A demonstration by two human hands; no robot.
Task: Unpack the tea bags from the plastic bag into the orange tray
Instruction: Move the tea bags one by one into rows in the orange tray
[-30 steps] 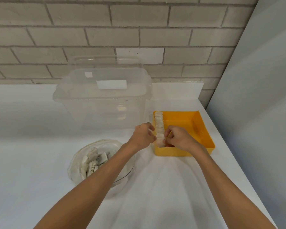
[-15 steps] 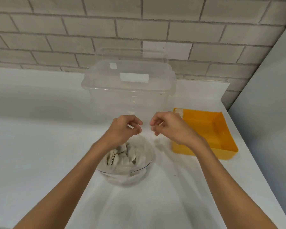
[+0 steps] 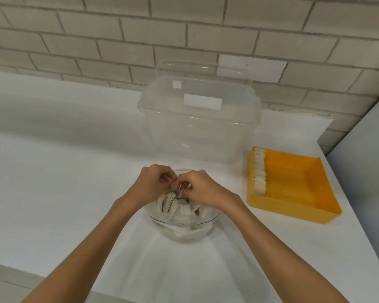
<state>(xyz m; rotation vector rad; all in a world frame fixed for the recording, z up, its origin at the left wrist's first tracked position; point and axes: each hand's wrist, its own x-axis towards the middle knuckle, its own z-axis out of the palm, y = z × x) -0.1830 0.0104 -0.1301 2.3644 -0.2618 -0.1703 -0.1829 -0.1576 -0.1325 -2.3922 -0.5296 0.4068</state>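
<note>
A clear plastic bag (image 3: 182, 231) is sitting open-mouthed on a white bench (image 3: 53, 193), about mid-frame, w/ a loose heap of pale tea bags (image 3: 173, 205) lying inside. Two bare arms are reaching in from the viewer's side, w/ both hands at the bag's mouth. The left hand (image 3: 150, 184) & right hand (image 3: 204, 190) are meeting together, fingertips touching, fingers curling inward over the top of the heap. The spot btwn the fingertips is blurred, so I cannot tell whether they are pinching a tea bag, the bag's rim, or nothing.

To the right of the bag, apart from it, an orange tray (image 3: 293, 212) is lying on the bench near its right edge. A neat row of tea bags (image 3: 259, 171) is standing on edge along the tray's left wall.

Behind bag & tray, a big clear tub (image 3: 197, 132) w/ its lid on is standing on the bench, a white label showing on its front. A pale brick wall (image 3: 96, 40) is running along the back, & a grey panel (image 3: 363, 149) is closing off the right side.
</note>
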